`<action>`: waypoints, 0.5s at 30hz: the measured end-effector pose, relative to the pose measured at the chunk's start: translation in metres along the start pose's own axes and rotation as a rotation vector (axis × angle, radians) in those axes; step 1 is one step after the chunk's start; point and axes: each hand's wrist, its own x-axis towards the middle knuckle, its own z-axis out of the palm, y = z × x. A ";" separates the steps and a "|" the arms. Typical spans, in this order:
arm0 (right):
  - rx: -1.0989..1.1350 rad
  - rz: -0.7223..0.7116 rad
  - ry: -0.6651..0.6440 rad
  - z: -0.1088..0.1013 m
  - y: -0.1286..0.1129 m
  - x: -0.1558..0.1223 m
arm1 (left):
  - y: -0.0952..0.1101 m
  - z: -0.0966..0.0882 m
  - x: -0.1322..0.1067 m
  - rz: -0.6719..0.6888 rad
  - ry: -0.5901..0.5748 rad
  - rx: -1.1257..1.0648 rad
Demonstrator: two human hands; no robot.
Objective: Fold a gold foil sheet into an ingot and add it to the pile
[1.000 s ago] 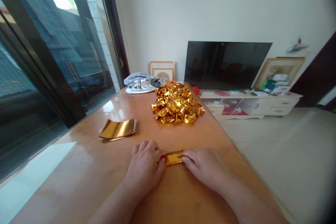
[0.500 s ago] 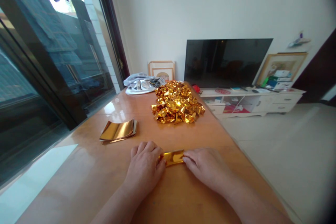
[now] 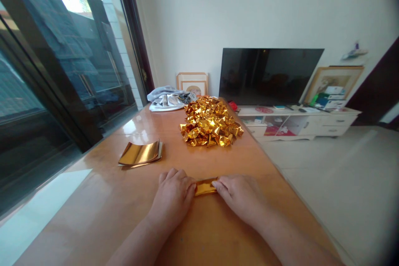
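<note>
My left hand (image 3: 173, 197) and my right hand (image 3: 238, 197) rest on the table, with their fingertips pinching opposite ends of a folded gold foil strip (image 3: 205, 187). The strip's ends are hidden under my fingers. Straight ahead, a heaped pile of crumpled or folded gold foil pieces (image 3: 209, 122) lies on the glossy wooden table (image 3: 237, 164). To the left of the pile is a small stack of flat gold foil sheets (image 3: 140, 153), beyond reach of my fingers.
A crumpled grey-and-white cloth (image 3: 166, 100) lies at the table's far end, with a picture frame (image 3: 192, 83) behind it. A glass sliding door (image 3: 52, 70) runs along the left edge. At right, the table edge drops to a tiled floor (image 3: 327, 183), beyond which stands a white TV cabinet (image 3: 296, 122).
My hands have drawn slightly closer together. The gold strip shows shorter between them, and my right hand has shifted a little left.
</note>
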 end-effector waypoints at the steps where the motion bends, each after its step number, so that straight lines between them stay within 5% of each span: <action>1: -0.010 0.010 0.007 0.001 -0.001 0.001 | 0.000 0.001 0.000 0.000 0.004 -0.001; 15: -0.037 0.027 0.063 0.010 -0.004 0.000 | -0.001 0.003 -0.001 0.052 0.041 0.006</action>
